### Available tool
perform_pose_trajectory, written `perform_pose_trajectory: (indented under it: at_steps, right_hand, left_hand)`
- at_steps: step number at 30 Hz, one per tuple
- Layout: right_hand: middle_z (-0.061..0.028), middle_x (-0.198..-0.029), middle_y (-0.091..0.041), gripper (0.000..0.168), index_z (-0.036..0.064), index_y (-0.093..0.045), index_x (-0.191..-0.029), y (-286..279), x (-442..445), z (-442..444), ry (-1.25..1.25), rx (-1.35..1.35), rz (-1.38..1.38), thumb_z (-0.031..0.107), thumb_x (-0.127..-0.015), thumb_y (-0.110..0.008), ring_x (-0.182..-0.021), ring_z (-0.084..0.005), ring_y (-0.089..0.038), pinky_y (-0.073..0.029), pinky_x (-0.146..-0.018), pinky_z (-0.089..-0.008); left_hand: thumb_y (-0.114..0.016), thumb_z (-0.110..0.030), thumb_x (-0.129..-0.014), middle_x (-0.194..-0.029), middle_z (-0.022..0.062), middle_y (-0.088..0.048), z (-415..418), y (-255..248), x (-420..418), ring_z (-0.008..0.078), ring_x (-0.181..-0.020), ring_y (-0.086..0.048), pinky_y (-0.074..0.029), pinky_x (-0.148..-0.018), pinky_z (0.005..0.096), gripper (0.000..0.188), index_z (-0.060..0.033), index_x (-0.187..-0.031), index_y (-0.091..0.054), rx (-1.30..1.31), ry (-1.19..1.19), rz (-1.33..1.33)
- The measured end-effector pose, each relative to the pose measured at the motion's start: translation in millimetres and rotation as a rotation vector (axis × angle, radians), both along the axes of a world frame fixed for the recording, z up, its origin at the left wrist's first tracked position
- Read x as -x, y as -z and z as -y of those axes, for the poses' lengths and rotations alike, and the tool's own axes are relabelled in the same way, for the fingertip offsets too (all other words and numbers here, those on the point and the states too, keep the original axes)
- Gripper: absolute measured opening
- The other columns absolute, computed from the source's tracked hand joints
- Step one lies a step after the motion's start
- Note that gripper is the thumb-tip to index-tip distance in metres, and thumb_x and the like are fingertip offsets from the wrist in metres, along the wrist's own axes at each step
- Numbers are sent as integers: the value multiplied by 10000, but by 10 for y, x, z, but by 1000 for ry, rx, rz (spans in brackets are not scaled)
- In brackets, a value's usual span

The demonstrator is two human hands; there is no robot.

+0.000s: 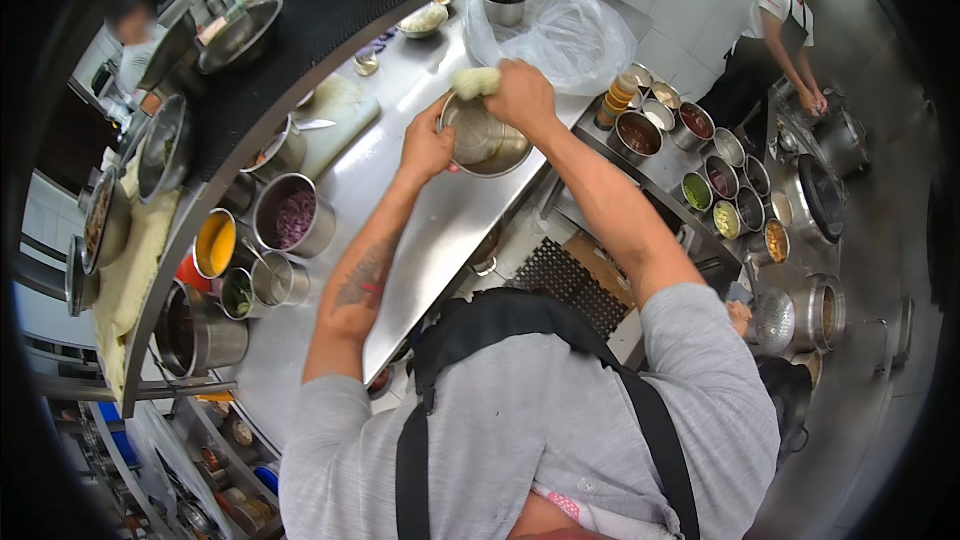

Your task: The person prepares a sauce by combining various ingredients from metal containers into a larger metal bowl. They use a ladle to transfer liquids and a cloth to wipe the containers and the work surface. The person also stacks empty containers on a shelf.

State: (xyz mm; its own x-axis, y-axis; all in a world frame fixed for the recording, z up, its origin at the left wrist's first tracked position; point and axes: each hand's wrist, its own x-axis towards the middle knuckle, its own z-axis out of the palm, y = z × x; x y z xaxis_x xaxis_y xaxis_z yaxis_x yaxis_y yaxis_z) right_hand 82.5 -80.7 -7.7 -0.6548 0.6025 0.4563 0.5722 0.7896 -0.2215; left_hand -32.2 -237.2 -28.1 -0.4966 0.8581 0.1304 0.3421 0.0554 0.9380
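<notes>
My left hand (pixel 429 141) grips the rim of a round metal bowl (pixel 480 157), which is tilted so that its inside faces me. Its bottom looks pale and wet, with little solid in it. My right hand (pixel 525 96) is closed around a pale green-white, soft-looking lump (pixel 475 82) at the bowl's far rim; what the lump is I cannot tell. Both hands are above the steel worktable (pixel 405 255). Beyond them a clear plastic bag (pixel 577 37) lies spread out, with a metal pot (pixel 504 6) on it.
At left stand a cutting board (pixel 341 120) with a knife (pixel 313 124), a pot of chopped purple onion (pixel 296 217) and an orange sauce pot (pixel 216 244). Several sauce containers (pixel 639 136) fill the right counter. A co-worker (pixel 780 22) stands at upper right. A raised shelf (pixel 315 22) curves along the left.
</notes>
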Motion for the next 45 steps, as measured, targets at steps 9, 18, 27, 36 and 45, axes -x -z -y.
perform_pose_trajectory:
  at_steps: [9,18,27,36,45]
  right_hand:
    - [-72,-875,-734,353,35,-647,-1182,1575,134,472,-86,2004,-655,266,-957,-503,-706,-198,-715,-563,-609,-436]
    - [-258,-936,-696,546,14,-634,-1091,541,-96,195,-326,459,51,371,-701,-768,-917,-366,-694,-553,-804,-422]
    - [-174,-1266,-526,615,124,-539,-1269,14,105,395,-668,0,-111,403,-770,-764,-1058,-389,-607,-520,-915,-453]
    - [-195,-1084,-661,305,17,-683,-1087,266,452,603,-211,276,572,228,-942,-517,-976,-309,-676,-518,-816,-502]
    - [-187,-1010,-707,284,50,-697,-1062,97,140,607,-652,-72,663,211,-861,-578,-956,-331,-690,-562,-811,-425]
  left_hand:
    - [-589,-58,-843,-1434,360,-410,124,345,-324,368,-832,-714,-606,-745,376,629,-260,-1435,-518,-137,-395,140]
    - [-555,-90,-863,-931,148,-711,425,119,677,217,-656,-687,-580,-622,353,529,-133,-1389,-558,554,215,-250]
    - [-468,12,-872,-919,136,-675,351,107,589,162,-577,-653,-570,-443,258,531,-87,-1393,-492,160,-4,350]
    - [-433,74,-790,-1093,216,-688,242,-465,-30,203,-512,-644,-576,-458,336,730,-223,-1455,-491,112,-30,-152]
    - [-407,101,-776,-1049,174,-715,427,-89,385,200,-495,-650,-565,-447,319,754,-229,-1447,-506,161,3,-194]
